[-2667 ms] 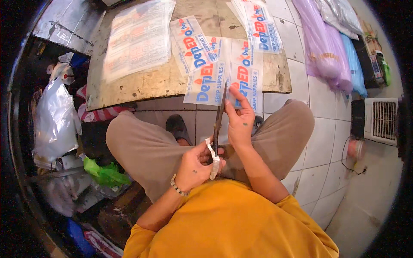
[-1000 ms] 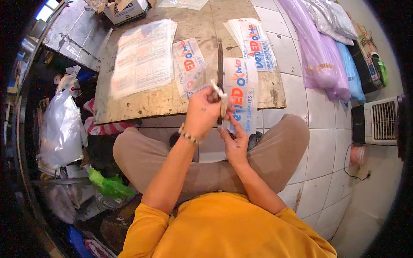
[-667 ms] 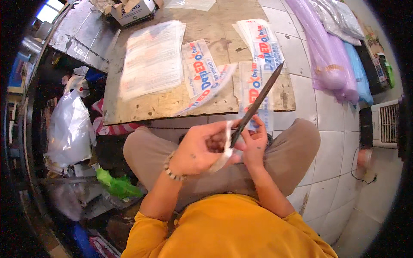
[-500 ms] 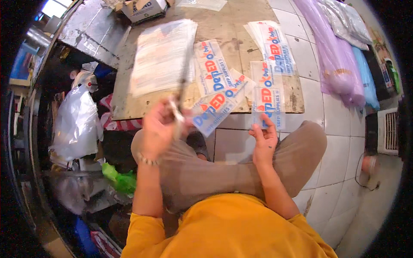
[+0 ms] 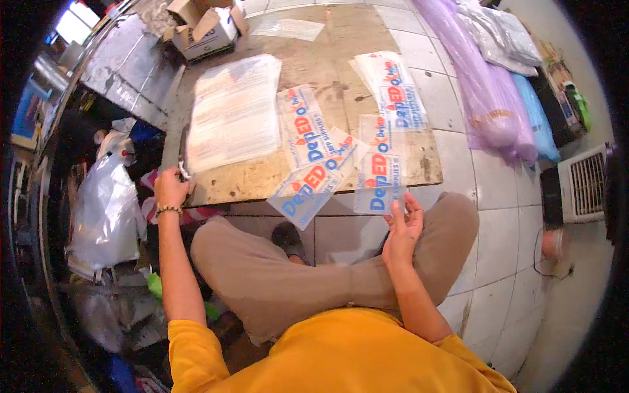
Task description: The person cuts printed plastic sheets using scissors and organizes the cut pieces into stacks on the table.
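At the table's front left edge, my left hand [image 5: 171, 187] is closed round the whitish handle of a thin, dark, blade-like tool [image 5: 184, 148]. The tool lies along the left side of a stack of whitish printed sheets [image 5: 232, 112]. My right hand [image 5: 403, 230] pinches the lower right corner of a clear plastic sleeve [image 5: 380, 171] with red and blue print, which overhangs the front edge. Left of it, another printed sleeve [image 5: 311, 188] also juts over the edge, partly covering a further sleeve [image 5: 300, 121]. Several more sleeves [image 5: 393, 88] are fanned at the table's right side.
An open cardboard box [image 5: 208, 36] stands at the far left of the low wooden table [image 5: 334, 69], near a flat clear sheet [image 5: 288, 29]. Purple plastic rolls [image 5: 491, 108] lie on the tiles to the right. Silvery plastic [image 5: 105, 213] fills the left shelf.
My left hand has carried the blade-like tool left, from above my lap to the table's left edge. My right hand remains at the sleeve's corner. The view has shifted a little.
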{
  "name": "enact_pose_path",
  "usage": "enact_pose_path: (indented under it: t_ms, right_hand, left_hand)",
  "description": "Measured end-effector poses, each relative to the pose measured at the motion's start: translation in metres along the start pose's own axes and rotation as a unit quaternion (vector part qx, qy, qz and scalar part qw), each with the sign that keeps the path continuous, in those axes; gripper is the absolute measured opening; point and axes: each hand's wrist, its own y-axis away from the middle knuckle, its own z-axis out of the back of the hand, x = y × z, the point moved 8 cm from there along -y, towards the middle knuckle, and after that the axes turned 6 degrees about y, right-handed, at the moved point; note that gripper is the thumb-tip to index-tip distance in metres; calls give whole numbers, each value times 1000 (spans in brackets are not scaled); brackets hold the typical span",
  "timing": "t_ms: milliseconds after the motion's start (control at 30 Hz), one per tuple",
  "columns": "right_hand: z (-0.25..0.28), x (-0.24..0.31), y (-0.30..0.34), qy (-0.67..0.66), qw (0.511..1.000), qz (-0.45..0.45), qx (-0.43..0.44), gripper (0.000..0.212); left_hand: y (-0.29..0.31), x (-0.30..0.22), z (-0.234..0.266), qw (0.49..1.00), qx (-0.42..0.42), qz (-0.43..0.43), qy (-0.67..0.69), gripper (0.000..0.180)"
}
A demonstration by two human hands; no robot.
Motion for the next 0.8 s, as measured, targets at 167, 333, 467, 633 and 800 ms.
enact_pose_path:
  t_ms: [167,333,467,633,800]
  right_hand:
    - [12,-9,-21,21,999,18,31,36]
    - [5,-18,-4,-75,991,-110,22,38]
    - [0,-19,2,-56,986,-153,29,44]
    - [-30,-29,13,4,984,-116,138,58]
    - [-43,-35,23,29,976,-100,194,66]
  left_hand:
    - [1,14,4,999,39,0,29,58]
    - [11,2,5,986,124,16,112,58]
    - [47,-49,16,975,86,23,204,63]
    - [164,-238,-8,910,179,-344,145,90]
    - [178,-249,-32,907,135,-386,98,67]
